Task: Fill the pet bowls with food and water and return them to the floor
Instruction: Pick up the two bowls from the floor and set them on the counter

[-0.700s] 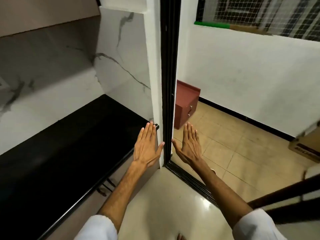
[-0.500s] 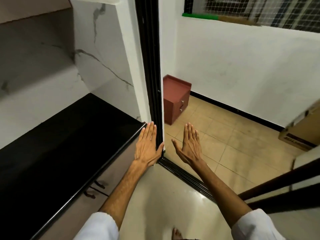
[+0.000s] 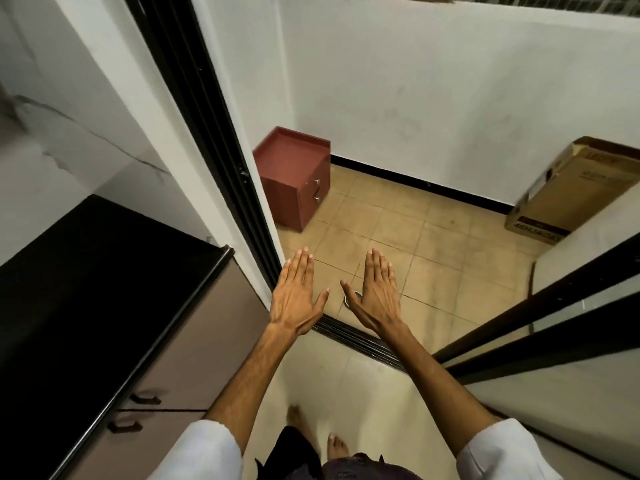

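A pet bowl, seemingly a small round metal dish (image 3: 350, 298), lay on the tan tiled balcony floor (image 3: 433, 237) just past the black sliding-door track (image 3: 360, 341), mostly hidden under the right hand (image 3: 375, 296). Both hands hovered flat, fingers straight, empty; the left hand (image 3: 296, 294) was slightly farther, so the right looked better placed to reach down.

White short sleeves (image 3: 197, 452), bare forearms, dark lower garment (image 3: 294, 452), bare feet (image 3: 336, 446).
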Demonstrator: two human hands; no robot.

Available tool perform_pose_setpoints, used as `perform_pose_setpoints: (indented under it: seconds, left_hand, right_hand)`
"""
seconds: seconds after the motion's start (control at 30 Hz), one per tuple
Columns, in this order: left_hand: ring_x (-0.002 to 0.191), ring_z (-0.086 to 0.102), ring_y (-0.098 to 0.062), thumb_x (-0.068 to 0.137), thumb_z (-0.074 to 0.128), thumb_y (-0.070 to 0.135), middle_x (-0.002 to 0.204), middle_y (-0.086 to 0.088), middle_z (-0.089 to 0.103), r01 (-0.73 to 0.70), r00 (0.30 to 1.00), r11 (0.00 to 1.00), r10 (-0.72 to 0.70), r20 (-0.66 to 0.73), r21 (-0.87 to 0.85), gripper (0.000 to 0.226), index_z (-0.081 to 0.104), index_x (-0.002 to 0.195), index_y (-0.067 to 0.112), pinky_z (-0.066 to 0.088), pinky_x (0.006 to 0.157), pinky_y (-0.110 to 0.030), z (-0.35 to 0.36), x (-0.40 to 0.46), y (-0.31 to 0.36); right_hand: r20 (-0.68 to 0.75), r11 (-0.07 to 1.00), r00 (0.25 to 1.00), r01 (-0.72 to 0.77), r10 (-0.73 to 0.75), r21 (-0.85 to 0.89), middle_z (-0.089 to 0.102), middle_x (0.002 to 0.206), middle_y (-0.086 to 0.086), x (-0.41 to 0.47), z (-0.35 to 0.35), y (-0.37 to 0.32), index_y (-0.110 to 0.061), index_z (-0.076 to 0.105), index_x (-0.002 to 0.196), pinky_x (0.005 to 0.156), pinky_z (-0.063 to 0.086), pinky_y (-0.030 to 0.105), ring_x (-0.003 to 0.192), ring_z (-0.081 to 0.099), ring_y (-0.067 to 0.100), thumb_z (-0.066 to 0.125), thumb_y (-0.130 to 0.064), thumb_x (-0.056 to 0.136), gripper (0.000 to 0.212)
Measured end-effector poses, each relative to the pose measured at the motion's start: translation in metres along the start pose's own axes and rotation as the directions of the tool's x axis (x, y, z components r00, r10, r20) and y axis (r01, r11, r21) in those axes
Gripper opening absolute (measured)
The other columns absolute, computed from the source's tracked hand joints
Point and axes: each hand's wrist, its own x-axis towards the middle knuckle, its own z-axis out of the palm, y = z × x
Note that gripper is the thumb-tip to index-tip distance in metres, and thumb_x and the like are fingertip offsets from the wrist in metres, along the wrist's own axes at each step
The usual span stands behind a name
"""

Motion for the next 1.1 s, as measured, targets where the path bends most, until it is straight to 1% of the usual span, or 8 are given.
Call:
perform_pose_setpoints:
  seconds: [0.1, 0.2, 0.37, 0.57, 0.67, 0.77, 0.97, 1.1]
  left_hand:
    - [0.158, -0.02, -0.021, 0.106, 0.017, 0.06, 0.171, -0.012, -0.018, -0.045, 0.999, 0.999, 0.045, 0.021, -0.018, 0.083, -0.01, 0.162, 0.005, -0.011, 0.129, -0.039, 0.009, 0.019, 0.012]
    - [0.158, -0.02, -0.021, 0.106, 0.017, 0.06, 0.171, -0.013, -0.017, -0.08, 0.996, 0.997, 0.08, 0.038, -0.003, 0.083, -0.009, 0.163, 0.004, -0.013, 0.129, -0.038, 0.018, 0.038, 0.022]
    - [0.158, -0.021, -0.022, 0.106, 0.015, 0.059, 0.171, -0.013, -0.019, -0.131, 0.987, 0.99, 0.135, 0.092, -0.044, 0.083, -0.011, 0.162, 0.004, -0.008, 0.129, -0.041, 0.033, 0.077, 0.031]
    - [0.158, -0.02, -0.021, 0.107, 0.017, 0.059, 0.171, -0.013, -0.019, -0.199, 0.966, 0.976, 0.21, 0.149, -0.084, 0.083, -0.012, 0.162, 0.005, -0.01, 0.129, -0.04, 0.052, 0.131, 0.035]
    - [0.158, -0.02, -0.021, 0.106, 0.016, 0.059, 0.17, -0.012, -0.02, -0.227, 0.953, 0.969, 0.242, 0.182, -0.097, 0.083, -0.013, 0.162, 0.006, -0.013, 0.129, -0.038, 0.062, 0.155, 0.034]
    - [0.157, -0.021, -0.021, 0.106, 0.016, 0.059, 0.171, -0.012, -0.02, -0.256, 0.938, 0.962, 0.271, 0.218, -0.094, 0.082, -0.014, 0.162, 0.006, -0.011, 0.129, -0.039, 0.077, 0.182, 0.032]
    - [0.159, -0.017, -0.022, 0.105, 0.016, 0.06, 0.171, -0.014, -0.016, -0.306, 0.907, 0.948, 0.319, 0.276, -0.091, 0.084, -0.01, 0.163, 0.004, -0.007, 0.13, -0.041, 0.112, 0.219, 0.026]
    - [0.159, -0.016, -0.022, 0.105, 0.019, 0.06, 0.172, -0.013, -0.014, -0.315, 0.892, 0.943, 0.333, 0.306, -0.108, 0.084, -0.008, 0.163, 0.005, -0.008, 0.13, -0.04, 0.143, 0.237, 0.026]
  right_hand:
    - [-0.006, 0.999, 0.999, -0.039, 0.039, -0.007, -0.01, 0.173, 0.013, 0.004, 0.001, 0.017, -0.006, -0.005, 0.164, 0.131, -0.003, 0.043, 0.16, -0.012, 0.024, 0.032, -0.065, 0.104, 0.093]
    - [-0.007, 0.998, 0.998, -0.069, 0.069, -0.013, -0.008, 0.173, 0.013, 0.011, 0.003, 0.031, -0.004, -0.002, 0.164, 0.131, -0.002, 0.043, 0.161, -0.01, 0.024, 0.034, -0.065, 0.104, 0.093]
    - [0.003, 0.99, 0.99, -0.14, 0.14, -0.009, -0.008, 0.174, 0.012, 0.031, 0.009, 0.049, -0.005, -0.002, 0.165, 0.131, -0.004, 0.042, 0.161, -0.011, 0.023, 0.034, -0.065, 0.104, 0.093]
    - [0.041, 0.971, 0.971, -0.238, 0.237, 0.018, -0.01, 0.174, 0.01, 0.065, 0.018, 0.066, -0.006, -0.006, 0.165, 0.13, -0.008, 0.037, 0.161, -0.011, 0.021, 0.034, -0.064, 0.104, 0.092]
    - [0.063, 0.959, 0.957, -0.284, 0.282, 0.021, -0.009, 0.174, 0.01, 0.08, 0.025, 0.071, -0.006, -0.005, 0.165, 0.131, -0.006, 0.038, 0.161, -0.01, 0.021, 0.032, -0.065, 0.104, 0.092]
    - [0.077, 0.944, 0.942, -0.329, 0.327, 0.025, -0.007, 0.174, 0.01, 0.096, 0.036, 0.08, -0.007, -0.004, 0.165, 0.131, -0.004, 0.04, 0.161, -0.009, 0.021, 0.033, -0.066, 0.104, 0.093]
    - [0.109, 0.923, 0.918, -0.384, 0.382, -0.009, -0.006, 0.174, 0.011, 0.116, 0.062, 0.099, -0.006, -0.003, 0.165, 0.131, -0.005, 0.04, 0.161, -0.01, 0.021, 0.032, -0.065, 0.104, 0.092]
    - [0.122, 0.916, 0.909, -0.401, 0.399, -0.014, -0.003, 0.174, 0.012, 0.129, 0.082, 0.117, -0.005, -0.001, 0.165, 0.131, -0.004, 0.04, 0.161, -0.007, 0.023, 0.037, -0.06, 0.105, 0.09]
